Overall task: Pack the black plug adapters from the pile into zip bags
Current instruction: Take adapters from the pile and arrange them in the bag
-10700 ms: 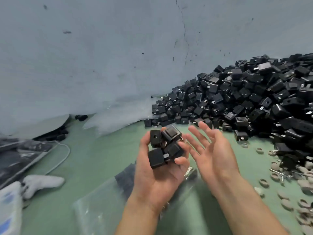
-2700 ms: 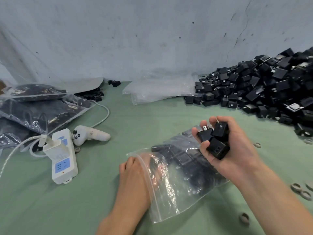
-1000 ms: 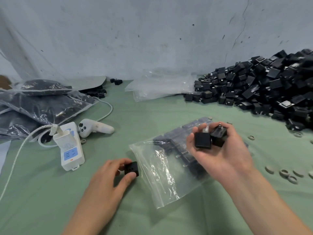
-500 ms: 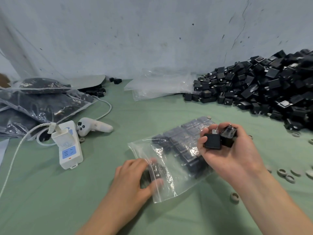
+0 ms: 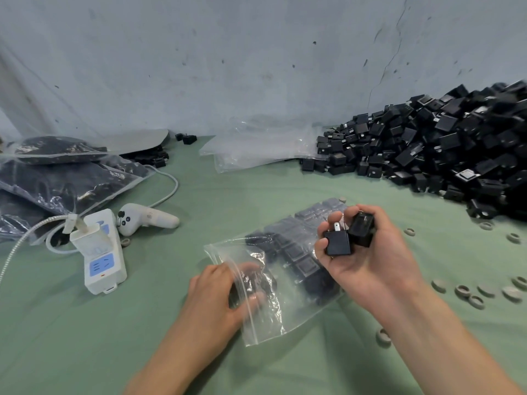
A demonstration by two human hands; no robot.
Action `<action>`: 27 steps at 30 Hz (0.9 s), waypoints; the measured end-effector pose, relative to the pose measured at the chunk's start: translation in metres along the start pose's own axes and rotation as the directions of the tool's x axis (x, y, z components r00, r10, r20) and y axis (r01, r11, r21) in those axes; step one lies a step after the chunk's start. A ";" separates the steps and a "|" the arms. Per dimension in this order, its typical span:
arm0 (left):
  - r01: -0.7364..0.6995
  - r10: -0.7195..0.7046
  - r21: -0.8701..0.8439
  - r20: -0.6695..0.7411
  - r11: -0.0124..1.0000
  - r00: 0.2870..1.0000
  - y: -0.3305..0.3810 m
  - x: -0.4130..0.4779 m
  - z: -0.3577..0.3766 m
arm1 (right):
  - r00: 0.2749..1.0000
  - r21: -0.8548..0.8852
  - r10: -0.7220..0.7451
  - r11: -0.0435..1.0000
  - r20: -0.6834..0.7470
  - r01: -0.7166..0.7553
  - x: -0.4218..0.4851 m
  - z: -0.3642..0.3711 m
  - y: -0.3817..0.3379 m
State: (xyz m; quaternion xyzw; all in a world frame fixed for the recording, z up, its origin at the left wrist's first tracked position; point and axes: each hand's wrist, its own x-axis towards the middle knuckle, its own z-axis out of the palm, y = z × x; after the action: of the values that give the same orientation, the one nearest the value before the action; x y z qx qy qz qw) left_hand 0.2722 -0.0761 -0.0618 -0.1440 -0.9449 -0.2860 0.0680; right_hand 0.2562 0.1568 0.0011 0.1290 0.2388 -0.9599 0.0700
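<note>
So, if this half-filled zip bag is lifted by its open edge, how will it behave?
Probably floppy: the thin clear zip bag wrinkles and lies limp. It would likely sag, since the black adapters fill its far end. With the mouth open, they might slide out if tipped.

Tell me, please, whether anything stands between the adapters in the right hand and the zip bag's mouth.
Only the left hand, which reaches into the zip bag's mouth; the adapters in the right hand are otherwise unobstructed.
</note>
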 end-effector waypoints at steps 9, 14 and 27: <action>0.034 -0.035 0.026 0.029 0.999 0.999 -0.001 0.016 -0.001 | 0.998 -0.102 0.022 0.995 0.066 -0.015 -0.001 0.003 0.002; 0.053 -0.055 0.056 0.023 0.997 0.998 -0.002 0.024 0.002 | 0.998 -0.140 0.011 0.990 0.068 -0.002 0.001 0.001 0.001; 0.056 -0.055 0.048 -0.017 0.997 0.998 -0.007 0.035 0.006 | 0.998 -0.145 -0.003 0.989 0.056 0.011 0.013 0.002 -0.001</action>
State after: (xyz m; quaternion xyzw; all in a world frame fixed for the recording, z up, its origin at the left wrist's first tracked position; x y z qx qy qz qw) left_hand 0.2369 -0.0698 -0.0630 -0.1138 -0.9546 -0.2658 0.0709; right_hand 0.2434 0.1555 -0.0008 0.0962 0.3065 -0.9434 0.0825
